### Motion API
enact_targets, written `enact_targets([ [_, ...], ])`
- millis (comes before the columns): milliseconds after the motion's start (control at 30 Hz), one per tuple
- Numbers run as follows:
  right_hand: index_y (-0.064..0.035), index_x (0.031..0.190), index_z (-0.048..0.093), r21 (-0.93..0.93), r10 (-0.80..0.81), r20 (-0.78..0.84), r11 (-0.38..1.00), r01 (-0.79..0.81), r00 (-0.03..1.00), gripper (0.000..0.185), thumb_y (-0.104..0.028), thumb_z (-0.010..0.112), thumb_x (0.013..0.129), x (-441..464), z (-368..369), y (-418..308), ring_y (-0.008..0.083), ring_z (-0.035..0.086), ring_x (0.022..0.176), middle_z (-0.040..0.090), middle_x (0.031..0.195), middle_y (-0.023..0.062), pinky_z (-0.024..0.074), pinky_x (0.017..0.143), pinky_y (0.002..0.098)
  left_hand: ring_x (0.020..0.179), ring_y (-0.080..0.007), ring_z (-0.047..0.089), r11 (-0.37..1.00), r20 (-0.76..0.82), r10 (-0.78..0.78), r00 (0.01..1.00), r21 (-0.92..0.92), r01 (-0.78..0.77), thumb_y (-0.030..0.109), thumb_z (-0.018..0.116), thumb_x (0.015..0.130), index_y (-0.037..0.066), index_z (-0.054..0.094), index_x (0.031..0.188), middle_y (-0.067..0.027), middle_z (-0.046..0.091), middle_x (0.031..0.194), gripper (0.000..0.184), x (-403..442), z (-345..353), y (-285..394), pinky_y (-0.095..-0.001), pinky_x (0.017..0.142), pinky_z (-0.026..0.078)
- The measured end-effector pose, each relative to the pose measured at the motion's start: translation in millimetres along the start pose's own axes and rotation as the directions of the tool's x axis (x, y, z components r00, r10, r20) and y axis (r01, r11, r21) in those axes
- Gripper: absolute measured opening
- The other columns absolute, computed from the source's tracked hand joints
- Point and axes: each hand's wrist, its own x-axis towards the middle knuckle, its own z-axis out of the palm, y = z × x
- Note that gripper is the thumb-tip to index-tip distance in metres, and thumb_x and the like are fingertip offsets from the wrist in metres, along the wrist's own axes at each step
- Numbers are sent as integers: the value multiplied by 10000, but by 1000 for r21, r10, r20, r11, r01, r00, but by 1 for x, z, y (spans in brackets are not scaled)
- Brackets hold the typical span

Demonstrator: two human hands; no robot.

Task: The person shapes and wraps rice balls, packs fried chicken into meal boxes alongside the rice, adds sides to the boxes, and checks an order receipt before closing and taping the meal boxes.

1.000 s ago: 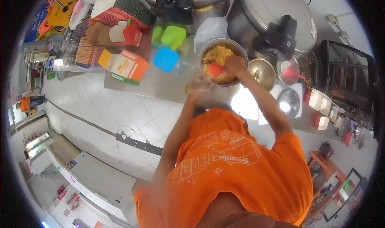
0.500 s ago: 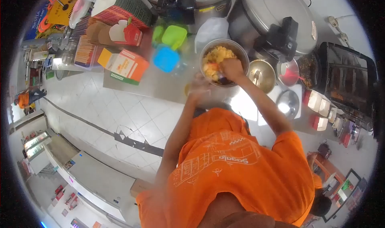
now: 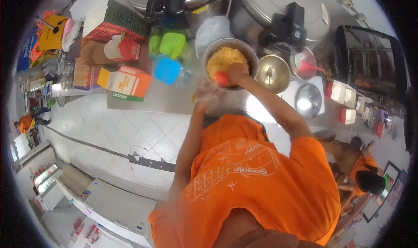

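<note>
On the left I'm seeing a blue container (image 3: 167, 69) lying on the steel counter (image 3: 161, 96). Next, the left hand (image 3: 206, 93) is showing blurred beside the near-left rim of a metal pot (image 3: 251, 58); I can't tell how far its fingers are opening or whether they're gripping anything. The metal pot is standing between both hands, its round mouth facing up, giving no long axis. I'm judging it stiff and fairly weighty with its soft yellow food (image 3: 226, 56), the rim being the place for steadying it. Inside, a red utensil (image 3: 221, 78) is showing near-left of the right hand (image 3: 238, 73), whose fingers are holding it, curled in; I'm guessing it light and smooth, best taken by its handle, but that's hiding, so I'm not reading its axis. Farther right, a gold-toned bowl (image 3: 282, 75) is sitting beside the pot
</note>
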Motion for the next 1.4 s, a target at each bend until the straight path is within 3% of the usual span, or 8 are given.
enact_targets([
  [233,-137,779,752,21,-143,-415,986,167,899,180,-196,588,823,56,-34,3,282,706,792,714,793,114,550,685,400,992,-299,583,950,35,239,970,197,-241,321,716,815,97,631,1111,-137,616,1040,381,20,-11,-45,-420,869,487],
  [333,-136,738,732,-262,-596,-257,800,539,760,143,-208,611,764,29,-39,6,279,690,773,694,750,106,537,705,406,1029,-340,576,950,52,175,983,253,-183,342,709,796,122,665,1099,-166,609,1088,377,20,-13,-44,-445,906,476],
  [433,-127,714,721,-188,-551,-456,827,529,699,131,-202,615,733,8,-50,32,282,672,751,685,728,101,525,721,411,1008,-308,587,949,46,216,975,223,-221,311,701,823,120,653,1099,-154,607,1115,340,2,-4,-4,-412,875,489],
  [733,-86,849,751,-49,-23,-5,999,23,1000,158,-190,635,820,-39,-81,25,259,714,876,730,885,122,564,694,398,915,-129,632,997,-47,30,998,-73,-33,167,685,916,58,533,1153,-58,629,1084,302,0,5,4,-277,732,558],
  [867,-87,876,757,-113,-28,-38,993,24,999,177,-206,629,843,-11,-38,25,242,722,859,737,930,130,559,645,394,936,-134,632,898,85,411,908,132,-419,158,692,910,53,530,1152,-64,627,1094,309,8,-5,-23,-275,746,561],
  [1067,-98,910,765,-133,20,-59,991,-27,998,210,-254,636,853,-15,-64,19,209,723,852,745,925,102,552,700,377,886,-163,657,576,192,503,843,652,-493,174,701,894,33,527,1168,-76,638,1080,354,13,-5,-13,-293,753,573],
  [1167,-100,901,763,-166,22,-96,985,-38,995,209,-265,648,844,-3,-54,26,218,721,863,744,921,99,545,747,387,896,-180,669,874,30,226,974,435,-216,186,691,899,11,501,1195,-88,635,1105,394,14,-6,-19,-309,780,584],
  [1400,-93,813,745,-83,-169,-220,985,154,961,157,-225,667,778,-16,-28,12,279,710,851,724,931,129,549,736,394,1043,-279,635,873,87,403,911,262,-411,250,692,890,42,509,1222,-138,592,1188,432,26,-6,-53,-385,876,570],
])
